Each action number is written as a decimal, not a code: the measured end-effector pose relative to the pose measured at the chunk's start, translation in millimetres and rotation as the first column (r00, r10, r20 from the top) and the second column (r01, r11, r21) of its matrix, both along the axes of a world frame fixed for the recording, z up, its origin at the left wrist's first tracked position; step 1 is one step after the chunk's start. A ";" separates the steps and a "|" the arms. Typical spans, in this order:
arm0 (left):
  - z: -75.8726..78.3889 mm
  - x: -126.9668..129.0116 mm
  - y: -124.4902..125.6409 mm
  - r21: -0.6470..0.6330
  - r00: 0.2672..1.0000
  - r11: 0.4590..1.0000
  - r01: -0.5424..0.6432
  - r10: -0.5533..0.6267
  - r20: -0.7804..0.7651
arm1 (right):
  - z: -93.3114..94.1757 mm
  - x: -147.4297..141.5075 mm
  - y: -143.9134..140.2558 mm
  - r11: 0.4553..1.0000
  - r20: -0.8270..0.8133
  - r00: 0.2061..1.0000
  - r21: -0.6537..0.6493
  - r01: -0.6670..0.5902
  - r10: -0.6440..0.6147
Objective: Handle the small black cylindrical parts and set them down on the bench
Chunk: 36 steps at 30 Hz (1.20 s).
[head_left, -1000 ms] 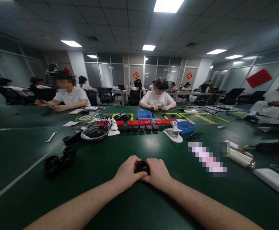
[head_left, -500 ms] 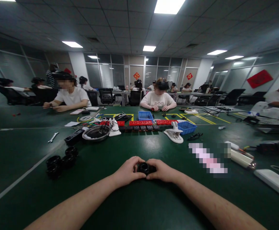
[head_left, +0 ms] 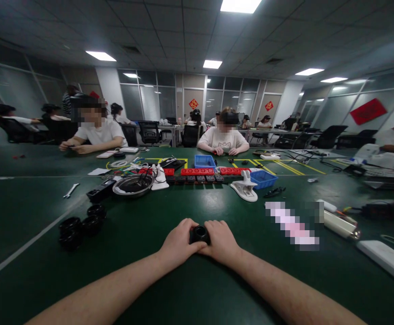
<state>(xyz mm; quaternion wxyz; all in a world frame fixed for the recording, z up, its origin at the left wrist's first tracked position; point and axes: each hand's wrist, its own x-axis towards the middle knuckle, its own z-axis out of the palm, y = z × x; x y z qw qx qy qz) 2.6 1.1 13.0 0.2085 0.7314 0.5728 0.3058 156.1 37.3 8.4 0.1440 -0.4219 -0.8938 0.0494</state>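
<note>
Surface (head_left: 190,289) is showing dark green, with a pale grey line running across its left part and yellow lines further back. Small round part (head_left: 199,234) is looking black. Cluster of rings (head_left: 80,225) is also showing black. Two baskets (head_left: 263,178) are showing blue. Strips (head_left: 197,171) are showing red on top, black beneath. Clamp (head_left: 246,187) is looking white. Bowl (head_left: 132,185) is shining silver. Wall hanging (head_left: 367,110) is showing red.
</note>
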 end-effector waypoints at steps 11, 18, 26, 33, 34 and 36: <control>1.2 -19.4 16.9 -0.181 0.919 0.927 0.330 -0.271 0.287 | 3.6 19.5 26.7 0.773 -0.395 0.883 -0.464 -0.432 0.255; -0.7 -16.4 15.9 -0.168 0.931 0.940 0.295 -0.243 0.273 | -2.4 17.3 23.8 0.839 -0.366 0.921 -0.454 -0.300 0.132; -1.2 -2.6 5.7 -0.086 0.992 0.995 0.043 -0.033 0.121 | -8.3 2.7 15.3 0.968 -0.142 0.990 -0.247 -0.038 0.002; -5.3 -4.6 10.3 -0.061 0.990 0.996 0.061 -0.053 0.132 | -4.9 -0.9 4.6 0.993 -0.099 0.994 -0.115 0.025 -0.036; -5.4 -6.2 11.9 -0.073 0.985 0.993 0.094 -0.082 0.151 | -3.7 1.5 5.3 0.990 -0.137 0.991 -0.139 -0.016 -0.003; -5.1 -9.2 14.4 -0.095 0.975 0.983 0.156 -0.138 0.177 | -0.4 7.6 8.9 0.967 -0.200 0.974 -0.208 -0.144 0.102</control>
